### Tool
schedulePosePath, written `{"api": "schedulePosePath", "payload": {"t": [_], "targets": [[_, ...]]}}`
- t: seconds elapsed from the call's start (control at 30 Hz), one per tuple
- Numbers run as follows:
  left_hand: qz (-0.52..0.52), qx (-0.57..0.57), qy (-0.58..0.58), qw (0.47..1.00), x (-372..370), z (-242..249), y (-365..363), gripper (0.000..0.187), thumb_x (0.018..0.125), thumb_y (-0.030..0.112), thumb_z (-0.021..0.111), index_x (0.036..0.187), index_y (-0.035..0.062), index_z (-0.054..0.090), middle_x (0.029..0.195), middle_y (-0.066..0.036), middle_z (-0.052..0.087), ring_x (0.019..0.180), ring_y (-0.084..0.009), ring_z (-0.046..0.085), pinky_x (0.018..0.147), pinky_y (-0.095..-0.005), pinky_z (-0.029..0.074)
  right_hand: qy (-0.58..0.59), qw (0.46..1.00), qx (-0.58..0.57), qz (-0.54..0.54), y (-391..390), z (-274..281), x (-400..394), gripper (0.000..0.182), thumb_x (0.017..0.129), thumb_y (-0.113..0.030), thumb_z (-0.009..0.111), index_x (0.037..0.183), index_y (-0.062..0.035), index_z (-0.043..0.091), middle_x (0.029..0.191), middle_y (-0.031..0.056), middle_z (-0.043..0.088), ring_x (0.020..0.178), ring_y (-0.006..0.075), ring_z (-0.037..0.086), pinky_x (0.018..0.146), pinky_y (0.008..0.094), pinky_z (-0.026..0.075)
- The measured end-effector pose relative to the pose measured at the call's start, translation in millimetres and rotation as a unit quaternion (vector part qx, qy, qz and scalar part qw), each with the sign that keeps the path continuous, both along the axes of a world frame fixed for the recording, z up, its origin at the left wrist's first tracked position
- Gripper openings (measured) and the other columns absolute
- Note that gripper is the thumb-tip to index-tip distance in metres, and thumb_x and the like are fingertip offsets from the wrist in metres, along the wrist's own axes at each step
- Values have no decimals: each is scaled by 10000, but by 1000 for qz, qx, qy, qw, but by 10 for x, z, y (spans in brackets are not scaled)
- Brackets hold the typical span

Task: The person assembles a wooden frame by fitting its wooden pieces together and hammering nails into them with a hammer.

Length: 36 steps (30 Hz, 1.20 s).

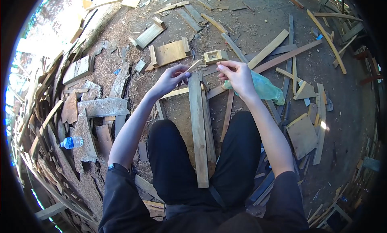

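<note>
My left hand (173, 79) is closed around a small light wood piece (194, 65), just above the far end of a long grey plank (197, 128). That plank runs toward me between my knees. To the right, my right hand (237, 75) is raised with its fingers pinched together; whatever they hold is too small to name. Between and beyond the hands lies a pale wood block with a square recess (215, 57). A green plastic bag (264, 88) is on the ground behind my right wrist.
Wood pieces lie all over the dirt floor, among them a board with raised ends (170, 54) and a square panel (302, 135). A plastic bottle (72, 142) lies at the left near a heap of sticks (44, 128). Long boards (288, 55) cross at the right.
</note>
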<state>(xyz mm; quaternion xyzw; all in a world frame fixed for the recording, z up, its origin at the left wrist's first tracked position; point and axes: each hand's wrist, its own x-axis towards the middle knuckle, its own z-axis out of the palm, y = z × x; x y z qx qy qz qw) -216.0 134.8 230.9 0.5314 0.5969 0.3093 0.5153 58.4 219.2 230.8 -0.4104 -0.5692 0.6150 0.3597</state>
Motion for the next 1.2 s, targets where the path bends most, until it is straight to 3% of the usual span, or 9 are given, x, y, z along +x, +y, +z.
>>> {"api": "schedulePosePath", "payload": {"t": [0.13, 0.3, 0.4, 0.6, 0.83, 0.93, 1.0, 1.07, 1.2], "targets": [[11, -41, -3, 999, 14, 37, 45, 406, 1093, 377, 598, 1320, 50, 677, 931, 53, 617, 825, -27, 558, 723, -217, 471, 28, 999, -32, 27, -9, 2, 147, 213, 997, -64, 699, 1167, 60, 738, 978, 118, 787, 803, 144, 755, 731, 269, 612], [-20, -44, 51, 998, -24, 184, 19, 434, 1117, 385, 541, 1353, 44, 667, 957, 45, 647, 854, -40, 592, 718, -222, 472, 34, 998, -18, 42, -10, 23, 142, 256, 1046, -31, 596, 1298, 11, 574, 989, 155, 784, 822, 163, 763, 750, 291, 613], [-19, -47, 77, 996, -104, 93, -1, 429, 1106, 337, 575, 1387, 21, 651, 987, -8, 707, 867, -68, 655, 726, -246, 510, 36, 998, -41, 38, 57, -121, 55, 220, 1056, -38, 585, 1269, 14, 564, 1014, 171, 777, 828, 171, 764, 745, 294, 614], [46, -7, -35, 998, -2, 39, -40, 406, 1043, 264, 693, 1362, 14, 668, 1082, -5, 714, 906, -75, 633, 841, -278, 543, 47, 997, -53, 27, 92, -160, -273, 127, 1075, -72, 580, 1165, 16, 561, 1057, 187, 770, 850, 181, 765, 756, 284, 610], [4, -43, 144, 989, 43, 421, -19, 368, 936, 234, 795, 1246, 41, 750, 1023, -138, 776, 882, -147, 714, 842, -339, 566, 71, 995, -54, -37, 34, -25, -449, 134, 1045, -68, 643, 1125, 23, 586, 1105, 192, 768, 919, 177, 759, 838, 280, 602], [-24, -23, 151, 988, 1, 316, -96, 409, 956, 265, 774, 1297, 45, 732, 1022, -97, 784, 904, -140, 701, 853, -324, 552, 96, 992, -49, -58, -32, 16, -408, 138, 1010, -46, 693, 1101, 36, 630, 1130, 172, 756, 962, 147, 733, 881, 274, 591], [-15, 143, 158, 977, -24, 163, -136, 356, 984, 235, 729, 1291, 54, 735, 1156, -169, 769, 1010, -270, 745, 901, -384, 571, 57, 996, -40, -61, -108, 36, -378, 128, 988, -23, 716, 1090, 41, 672, 1109, 128, 739, 971, 118, 702, 897, 265, 581], [-11, 130, 133, 982, 6, 203, -123, 300, 1007, 186, 686, 1269, 51, 743, 1163, -160, 766, 1082, -314, 733, 934, -403, 567, 25, 997, -32, -64, -141, 67, -354, 119, 986, -23, 720, 1082, 43, 692, 1060, 81, 721, 949, 100, 686, 888, 250, 574], [28, 103, 163, 981, -15, 228, -68, 237, 987, 147, 694, 1185, 43, 772, 1078, -132, 779, 976, -290, 713, 897, -393, 551, 2, 997, -55, -59, -146, 21, -371, 133, 985, -14, 718, 1101, 48, 702, 1036, 69, 723, 939, 89, 690, 866, 234, 573]]}}
